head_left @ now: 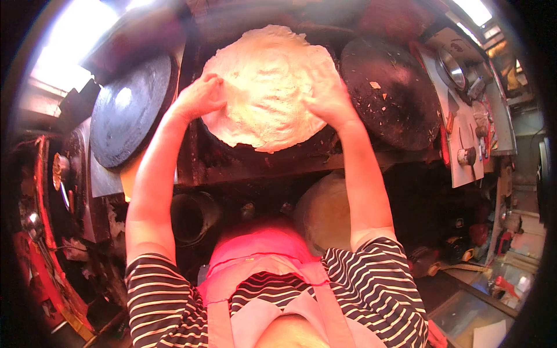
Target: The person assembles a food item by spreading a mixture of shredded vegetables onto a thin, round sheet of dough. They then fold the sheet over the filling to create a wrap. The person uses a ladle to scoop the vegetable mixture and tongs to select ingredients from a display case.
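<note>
A large, thin, pale flatbread point(267, 75) with a ragged, wavy edge spreads over the middle dark round griddle point(232, 153), whose near rim shows below it. My left hand point(203, 97) is at the sheet's left edge, fingers curled in and closed on it. At the right edge my right hand point(329, 100) grips the sheet, with its thumb lying over the top. Strong glare washes out both hands and the bread, so the right fingertips blend into it. Whether the sheet rests on the griddle or is raised, I cannot tell.
A bare black round griddle point(130, 113) stands at the left. Another griddle point(394, 93), scattered with crumbs, stands at the right. Beyond it, a white board point(461, 136) holds utensils near a metal bowl point(455, 68). A round pot point(194, 217) sits below the counter edge.
</note>
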A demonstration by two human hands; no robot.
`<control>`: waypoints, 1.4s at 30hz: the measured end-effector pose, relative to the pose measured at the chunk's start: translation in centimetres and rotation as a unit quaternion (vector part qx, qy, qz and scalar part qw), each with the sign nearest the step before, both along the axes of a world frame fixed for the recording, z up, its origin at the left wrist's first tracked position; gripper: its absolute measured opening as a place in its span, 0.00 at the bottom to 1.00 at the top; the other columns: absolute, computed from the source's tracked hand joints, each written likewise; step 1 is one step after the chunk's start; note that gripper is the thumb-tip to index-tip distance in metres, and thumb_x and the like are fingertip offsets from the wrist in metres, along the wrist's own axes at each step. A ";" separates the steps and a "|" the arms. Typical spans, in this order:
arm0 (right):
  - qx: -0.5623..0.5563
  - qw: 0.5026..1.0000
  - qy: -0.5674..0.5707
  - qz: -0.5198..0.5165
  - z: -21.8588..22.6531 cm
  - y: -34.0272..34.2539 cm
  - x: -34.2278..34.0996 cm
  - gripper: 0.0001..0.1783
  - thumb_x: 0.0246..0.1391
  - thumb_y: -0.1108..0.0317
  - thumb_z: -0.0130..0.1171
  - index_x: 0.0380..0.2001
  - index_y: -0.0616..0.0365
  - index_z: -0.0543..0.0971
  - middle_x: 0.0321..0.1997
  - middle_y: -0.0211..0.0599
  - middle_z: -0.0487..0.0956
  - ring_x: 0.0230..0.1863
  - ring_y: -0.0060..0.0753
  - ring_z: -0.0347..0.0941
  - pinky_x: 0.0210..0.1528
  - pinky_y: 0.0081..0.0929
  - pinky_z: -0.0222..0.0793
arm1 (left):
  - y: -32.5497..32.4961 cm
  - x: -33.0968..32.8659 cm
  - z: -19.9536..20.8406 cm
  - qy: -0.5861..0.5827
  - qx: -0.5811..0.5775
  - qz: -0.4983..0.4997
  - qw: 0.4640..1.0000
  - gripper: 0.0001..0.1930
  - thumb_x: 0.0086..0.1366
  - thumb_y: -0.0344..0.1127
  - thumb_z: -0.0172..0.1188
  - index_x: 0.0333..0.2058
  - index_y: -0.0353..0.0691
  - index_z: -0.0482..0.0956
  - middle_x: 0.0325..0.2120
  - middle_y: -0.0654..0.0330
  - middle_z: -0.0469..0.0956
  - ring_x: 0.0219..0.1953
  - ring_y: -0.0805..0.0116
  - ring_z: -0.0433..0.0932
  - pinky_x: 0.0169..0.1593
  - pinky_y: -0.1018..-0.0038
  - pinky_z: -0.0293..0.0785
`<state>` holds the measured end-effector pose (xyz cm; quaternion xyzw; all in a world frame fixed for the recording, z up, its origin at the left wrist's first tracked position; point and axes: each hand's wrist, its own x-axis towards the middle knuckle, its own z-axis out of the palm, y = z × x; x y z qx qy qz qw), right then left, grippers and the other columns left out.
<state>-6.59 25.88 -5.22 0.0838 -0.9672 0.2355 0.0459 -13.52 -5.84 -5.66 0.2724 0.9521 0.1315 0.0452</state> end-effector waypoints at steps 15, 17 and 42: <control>0.149 0.969 -0.103 -0.170 1.2 2.5 -0.1 0.41 0.41 0.66 0.62 0.62 0.46 0.62 0.71 0.41 0.52 0.71 0.47 0.45 0.65 0.64 0.43 | 1.1 1.1 1.8 0.012 -0.019 -0.004 1.000 0.30 0.46 0.54 0.68 0.43 0.40 0.73 0.42 0.44 0.70 0.46 0.45 0.72 0.50 0.60 0.71; 0.213 0.959 -0.108 -0.156 1.5 3.4 -2.0 0.37 0.44 0.63 0.62 0.61 0.45 0.64 0.70 0.41 0.54 0.71 0.47 0.47 0.65 0.63 0.44 | 1.4 3.3 1.8 0.079 -0.035 -0.017 0.996 0.35 0.49 0.58 0.64 0.49 0.39 0.71 0.44 0.38 0.68 0.46 0.41 0.73 0.49 0.57 0.72; 0.170 0.985 -0.004 0.011 1.0 -5.9 -3.7 0.33 0.61 0.43 0.41 0.66 0.41 0.56 0.71 0.46 0.51 0.70 0.54 0.47 0.65 0.61 0.41 | -5.1 25.5 3.3 0.183 0.098 0.110 0.972 0.12 0.53 0.37 0.64 0.33 0.39 0.75 0.33 0.57 0.75 0.37 0.59 0.76 0.39 0.65 0.71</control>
